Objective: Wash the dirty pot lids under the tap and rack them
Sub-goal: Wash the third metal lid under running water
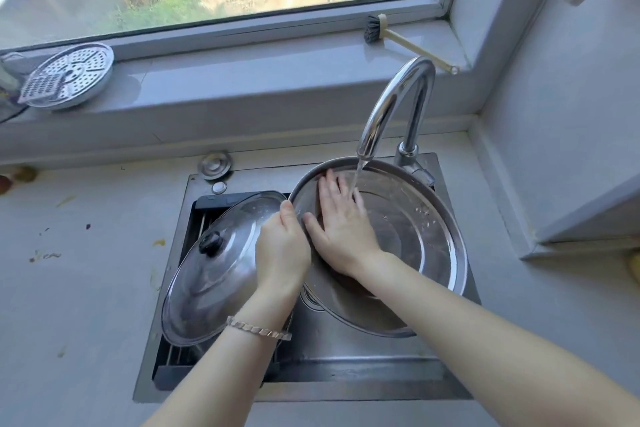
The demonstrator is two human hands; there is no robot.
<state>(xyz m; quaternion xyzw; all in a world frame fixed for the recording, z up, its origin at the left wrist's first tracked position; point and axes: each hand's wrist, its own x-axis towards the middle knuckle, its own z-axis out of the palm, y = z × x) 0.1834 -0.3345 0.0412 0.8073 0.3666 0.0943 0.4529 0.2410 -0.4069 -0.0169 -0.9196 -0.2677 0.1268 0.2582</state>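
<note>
A large steel pot lid (415, 236) is held tilted over the sink, its hollow inside facing me, under the running tap (391, 107). Water falls from the spout onto the lid's upper part. My left hand (282, 246) grips the lid's left rim. My right hand (337, 225) lies flat on the lid's inner surface, fingers spread, just left of the stream. A second steel lid (221, 270) with a black knob rests knob-up on the drying rack (204, 215) at the sink's left side.
The steel sink (346, 357) is set in a grey counter (79, 288) with scattered food scraps. A perforated steamer plate (69, 78) and a dish brush (398, 36) lie on the windowsill. A sink plug (214, 165) lies behind the rack.
</note>
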